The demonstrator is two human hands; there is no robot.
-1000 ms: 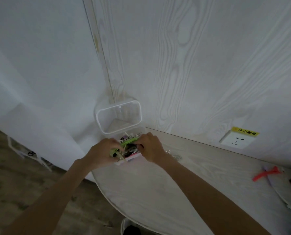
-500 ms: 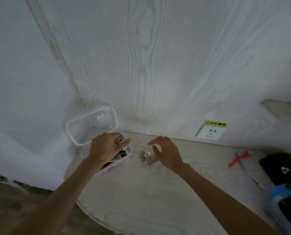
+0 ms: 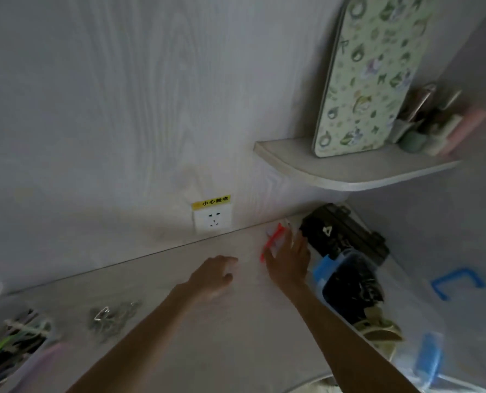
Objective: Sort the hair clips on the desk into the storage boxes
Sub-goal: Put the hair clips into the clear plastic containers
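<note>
A red hair clip (image 3: 271, 241) lay on the desk (image 3: 179, 321) by the wall. The right hand (image 3: 288, 260), fingers spread and holding nothing, hovered at it. The left hand (image 3: 212, 275) rested loosely curled, empty. The clip looked light, stiff and slippery; pinching its middle seemed best.

A white wall socket (image 3: 212, 221) with a yellow sticker (image 3: 211, 201) sits just above the tabletop (image 3: 179, 321). A curved shelf (image 3: 349, 171) holds a green patterned case (image 3: 369, 78) standing up, with blurry small things (image 3: 434, 123) beside it.
</note>
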